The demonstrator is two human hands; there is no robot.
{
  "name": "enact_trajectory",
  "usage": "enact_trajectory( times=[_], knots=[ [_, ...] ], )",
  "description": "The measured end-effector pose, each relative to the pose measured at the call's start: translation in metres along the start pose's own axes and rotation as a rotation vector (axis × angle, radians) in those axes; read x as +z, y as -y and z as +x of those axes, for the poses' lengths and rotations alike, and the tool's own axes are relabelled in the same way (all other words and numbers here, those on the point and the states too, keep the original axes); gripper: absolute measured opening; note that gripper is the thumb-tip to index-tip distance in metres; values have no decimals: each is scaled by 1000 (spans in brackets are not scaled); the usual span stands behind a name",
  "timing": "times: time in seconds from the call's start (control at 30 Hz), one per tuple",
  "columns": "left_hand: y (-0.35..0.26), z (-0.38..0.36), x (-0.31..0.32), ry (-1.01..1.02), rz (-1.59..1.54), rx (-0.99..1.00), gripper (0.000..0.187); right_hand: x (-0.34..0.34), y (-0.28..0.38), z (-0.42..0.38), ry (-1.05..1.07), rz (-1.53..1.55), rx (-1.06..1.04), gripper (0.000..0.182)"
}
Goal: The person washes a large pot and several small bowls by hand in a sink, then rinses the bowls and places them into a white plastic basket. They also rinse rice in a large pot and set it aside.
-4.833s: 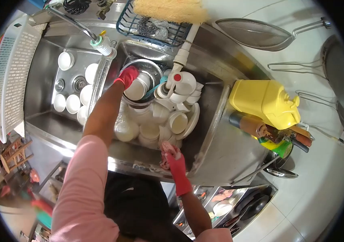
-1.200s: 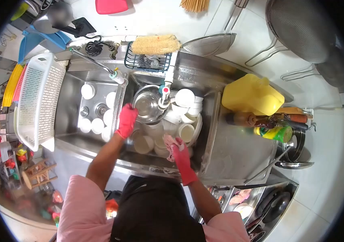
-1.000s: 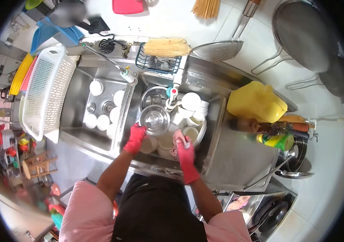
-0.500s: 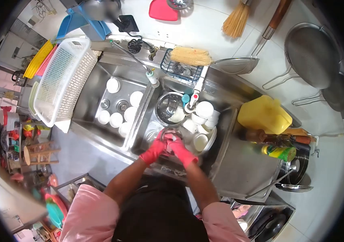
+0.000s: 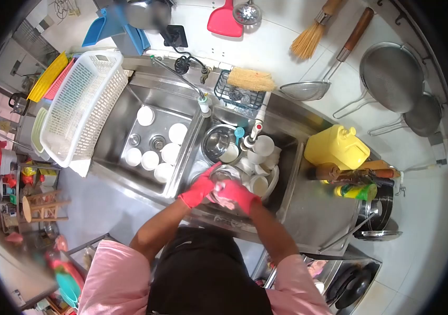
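I clamp my left hand (image 5: 198, 190) on the slippery small steel bowl's (image 5: 226, 174) nine-o'clock rim, right hand (image 5: 233, 192) fingers pressing cloth inside.

Your right basin (image 5: 287, 173) is crowded: cups and bowls (image 5: 258, 157) are stacked from the steel bowl (image 5: 217, 143) to the right wall, leaving no bare floor for a hand. The left basin (image 5: 129, 113) has gaps between white bowls (image 5: 150, 159). The yellow jug (image 5: 335, 147) and bottles (image 5: 352, 181) block the far worktop (image 5: 313, 210); its near part lies open.
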State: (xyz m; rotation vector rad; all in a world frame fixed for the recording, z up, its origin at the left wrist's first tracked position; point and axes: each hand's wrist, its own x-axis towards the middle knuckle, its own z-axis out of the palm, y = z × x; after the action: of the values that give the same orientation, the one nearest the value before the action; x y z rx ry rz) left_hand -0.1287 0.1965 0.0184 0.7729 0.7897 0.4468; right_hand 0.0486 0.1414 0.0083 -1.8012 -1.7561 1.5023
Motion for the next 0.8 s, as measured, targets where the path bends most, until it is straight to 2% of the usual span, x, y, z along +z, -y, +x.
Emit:
enact_trajectory(
  times=[0.07,0.1,0.13,0.17,0.23,0.27,0.33,0.37,0.4,0.47,0.5,0.53,0.6,0.63,0.67,0.7,0.73,0.77,0.8],
  knots=[
    [-16,-16,16,-2,-21,-66,90,-6,13,-14,-81,-360,147,35],
    [6,-5,8,-7,-16,19,89,-12,21,-17,-123,-547,217,35],
    [47,18,-12,-13,-12,97,88,0,14,-4,-398,-468,330,31],
    [71,29,-23,-25,-14,169,87,14,7,3,-583,-332,253,31],
    [-6,-6,27,-171,-6,-117,82,29,0,16,-937,-53,76,29],
    [-12,-9,28,-183,29,-160,82,26,5,16,-695,337,92,30],
    [-55,-20,45,-247,50,-347,75,13,-1,5,-228,328,13,35],
    [-52,-21,39,-204,104,-252,72,8,-5,-2,5,322,-24,37],
    [-39,-20,24,-158,161,-159,69,-1,3,-18,-81,-244,-83,36],
    [-3,-6,-1,-152,200,60,57,-16,35,-32,-360,-523,140,35],
    [-12,-2,0,-157,355,32,54,-24,41,-30,-500,-668,247,35],
    [-18,-1,0,-167,505,-5,52,-24,30,-25,-706,-602,208,32],
    [-19,-10,1,-190,803,-100,48,-14,14,-5,-930,-351,5,34],
    [-7,-4,-4,-231,819,-80,45,-16,12,5,-1045,-217,-96,35],
    [17,10,-13,-268,836,-58,42,-23,33,4,-1046,-134,-405,34],
    [29,20,-16,-304,850,-34,40,-23,43,3,-965,-34,-440,33],
    [17,8,-6,-354,957,65,26,-19,49,3,-877,64,-474,32],
    [2,0,3,-336,1075,119,22,-16,55,3,-782,162,-507,31],
    [-5,-2,4,-321,1193,173,19,-20,60,3,-651,104,-473,30]
  ],
)
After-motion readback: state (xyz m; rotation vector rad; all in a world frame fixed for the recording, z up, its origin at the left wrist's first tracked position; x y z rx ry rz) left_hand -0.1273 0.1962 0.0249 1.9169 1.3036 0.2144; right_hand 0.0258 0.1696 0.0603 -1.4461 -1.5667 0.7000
